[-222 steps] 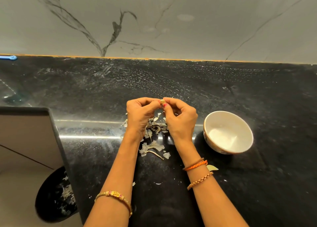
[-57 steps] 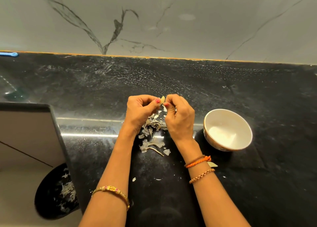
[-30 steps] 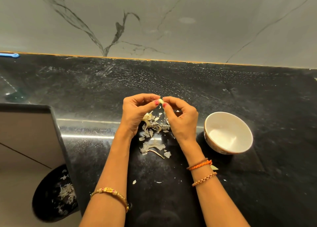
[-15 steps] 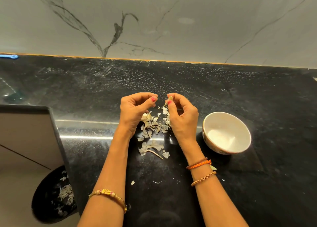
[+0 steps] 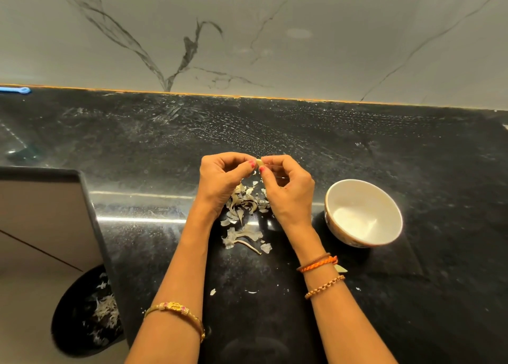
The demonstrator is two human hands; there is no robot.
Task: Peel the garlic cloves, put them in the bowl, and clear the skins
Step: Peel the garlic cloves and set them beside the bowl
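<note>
No legible text, label or number anywhere.

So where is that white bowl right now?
In the head view, the round white bowl sits on the black stone countertop, just right of the right hand and the pile of papery garlic skins.

A white bowl (image 5: pixel 363 214) and pale skins (image 5: pixel 245 202) are seen on a black speckled counter (image 5: pixel 330 132); grey veins are shown on the wall (image 5: pixel 247 33).
</note>
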